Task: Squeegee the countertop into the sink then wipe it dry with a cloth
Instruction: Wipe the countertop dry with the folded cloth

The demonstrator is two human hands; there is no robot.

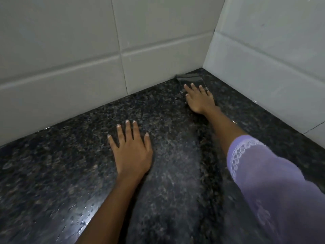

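Note:
A dark speckled granite countertop (70, 155) fills the view, with water droplets glinting near its front left. My right hand (199, 99) reaches far into the back corner and presses its fingers on a dark flat squeegee (190, 79) that lies against the base of the tiled wall. Only the squeegee's blade end shows beyond my fingers; the rest is under the hand. My left hand (131, 148) lies flat on the countertop with fingers spread, holding nothing. No sink or cloth is in view.
White tiled walls (70, 50) meet at the back right corner and close off the countertop on the far side and the right. A purple sleeve (272, 182) covers my right upper arm. A smoother, streaked band runs along the counter between my arms.

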